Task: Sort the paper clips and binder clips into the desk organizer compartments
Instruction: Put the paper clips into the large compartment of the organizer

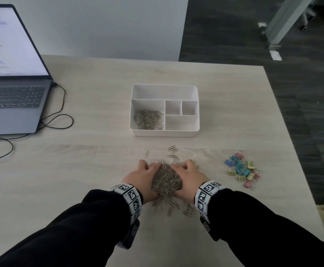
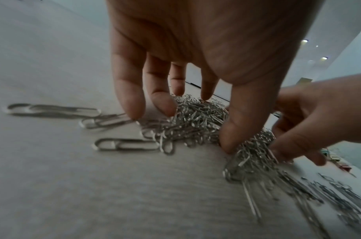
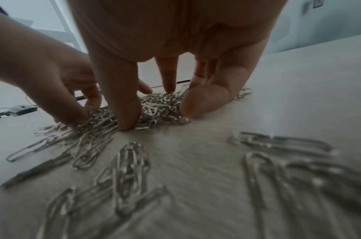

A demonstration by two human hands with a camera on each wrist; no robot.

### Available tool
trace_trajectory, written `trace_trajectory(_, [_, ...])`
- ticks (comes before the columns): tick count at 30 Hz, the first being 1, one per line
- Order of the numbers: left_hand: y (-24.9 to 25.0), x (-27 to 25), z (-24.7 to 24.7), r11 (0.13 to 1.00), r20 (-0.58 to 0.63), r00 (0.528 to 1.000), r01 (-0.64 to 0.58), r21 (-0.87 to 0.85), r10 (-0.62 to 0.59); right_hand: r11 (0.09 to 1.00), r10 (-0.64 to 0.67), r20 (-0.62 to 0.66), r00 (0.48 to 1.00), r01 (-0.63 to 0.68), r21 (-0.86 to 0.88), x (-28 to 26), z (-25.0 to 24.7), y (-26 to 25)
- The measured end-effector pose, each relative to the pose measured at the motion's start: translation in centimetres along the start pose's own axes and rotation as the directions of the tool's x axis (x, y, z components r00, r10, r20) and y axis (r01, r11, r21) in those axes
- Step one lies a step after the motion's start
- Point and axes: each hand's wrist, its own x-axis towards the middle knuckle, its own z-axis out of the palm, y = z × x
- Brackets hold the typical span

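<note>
We see the left hand [image 1: 141, 180] and right hand [image 1: 189, 179] seemingly cupping, fingers curled, the heap of silver wire paper clips [image 1: 166, 181] between them; the white plastic desk organizer [image 1: 165, 132] sits at twelve o'clock.

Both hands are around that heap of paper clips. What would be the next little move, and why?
Probably lift the heap of paper clips, cupped between left hand and right hand, toward the organizer's near-left compartment, which already holds paper clips.
</note>
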Motion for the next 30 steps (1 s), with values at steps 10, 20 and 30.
trace_trajectory(10, [0.1,1.4,-0.9,0.999,0.025,0.999,-0.047,-0.026,0.048,0.994,-0.069,0.037,0.997,0.066,0.085,1.9,-0.7,-1.1])
trace_trajectory(20, [-2.5,2.9,-2.9,0.960,-0.016,0.999,-0.051,-0.274,0.048,0.961,-0.050,-0.025,0.998,0.054,0.270,2.9,-3.0,-1.5])
trace_trajectory(30, [-3.5,4.2,-8.7,0.793,-0.085,0.995,-0.013,-0.609,-0.049,0.868,-0.018,-0.079,0.997,0.055,0.494,5.8,-6.5,-4.1])
